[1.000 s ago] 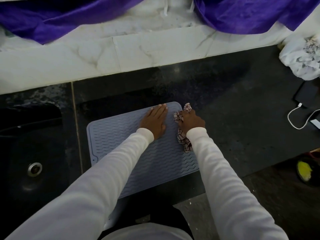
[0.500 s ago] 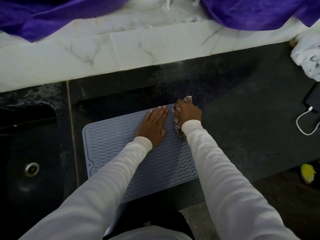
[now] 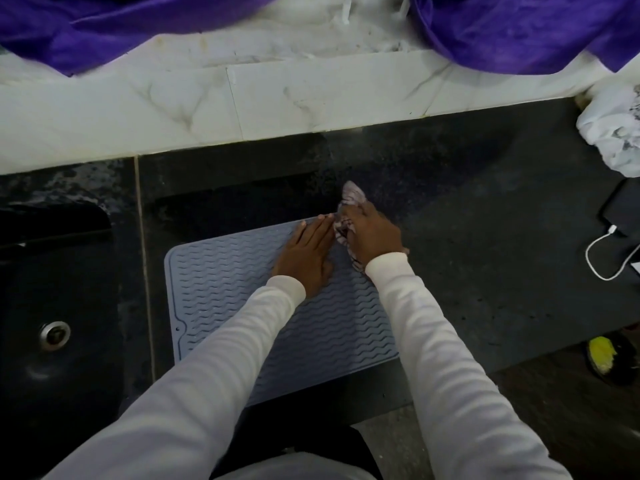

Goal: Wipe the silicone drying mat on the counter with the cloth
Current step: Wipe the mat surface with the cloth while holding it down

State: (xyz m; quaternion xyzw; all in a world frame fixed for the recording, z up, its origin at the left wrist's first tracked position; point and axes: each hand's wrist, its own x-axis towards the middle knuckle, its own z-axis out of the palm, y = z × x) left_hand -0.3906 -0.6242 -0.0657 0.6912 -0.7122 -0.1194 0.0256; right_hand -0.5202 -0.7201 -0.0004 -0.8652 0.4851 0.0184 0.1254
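A grey-blue silicone drying mat (image 3: pixel 221 292) with wavy ridges lies on the dark counter (image 3: pixel 485 271). My left hand (image 3: pixel 306 252) presses flat on the mat's far right part, fingers straight. My right hand (image 3: pixel 372 233) grips a crumpled checked cloth (image 3: pixel 351 199) at the mat's far right corner. Part of the cloth sticks out past my fingers onto the counter, and the rest is hidden under the hand.
A black sink (image 3: pixel 52 306) with a metal drain (image 3: pixel 54 336) lies to the left. A white marble ledge (image 3: pixel 277 105) carries purple fabric (image 3: pixel 519 29) at the back. At the right are a white crumpled bag (image 3: pixel 613 129), a phone (image 3: pixel 623 209) with a white cable (image 3: pixel 602 258), and a yellow scrubber (image 3: pixel 602 355).
My right hand has slid the cloth away from me, up the mat's right side to the far corner. My left hand has stayed pressed on the mat.
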